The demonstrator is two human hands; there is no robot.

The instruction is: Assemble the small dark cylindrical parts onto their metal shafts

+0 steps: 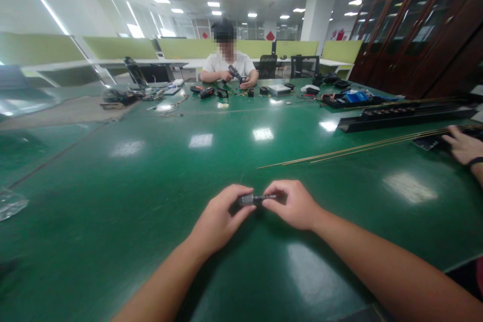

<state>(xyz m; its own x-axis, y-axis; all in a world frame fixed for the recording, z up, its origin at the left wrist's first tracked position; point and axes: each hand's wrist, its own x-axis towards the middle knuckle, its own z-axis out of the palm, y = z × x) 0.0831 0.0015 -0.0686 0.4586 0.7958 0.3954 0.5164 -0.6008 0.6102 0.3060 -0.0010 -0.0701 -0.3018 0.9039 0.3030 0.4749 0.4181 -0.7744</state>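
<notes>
Above the green table point(158, 191), my left hand point(219, 219) is closed on a short grey and black cylinder point(246, 199), pinched between thumb and fingers. From its right end a thin dark shaft point(260, 197) runs toward my right hand point(296, 205). The thumb and fingertips of that hand are pressed together around the shaft, hiding part of it. Both pieces lie in one line, roughly level. Whether they are joined or merely touching, I cannot tell; their exact kind is too small to make out.
Thin brass-coloured rods point(320, 155) lie to the right, leading to another person's hand point(464, 145) on a dark part. Behind them is a long black channel point(400, 116). Across the table a person point(228, 68) holds a power drill point(236, 73). Clear plastic point(12, 204) sits far left.
</notes>
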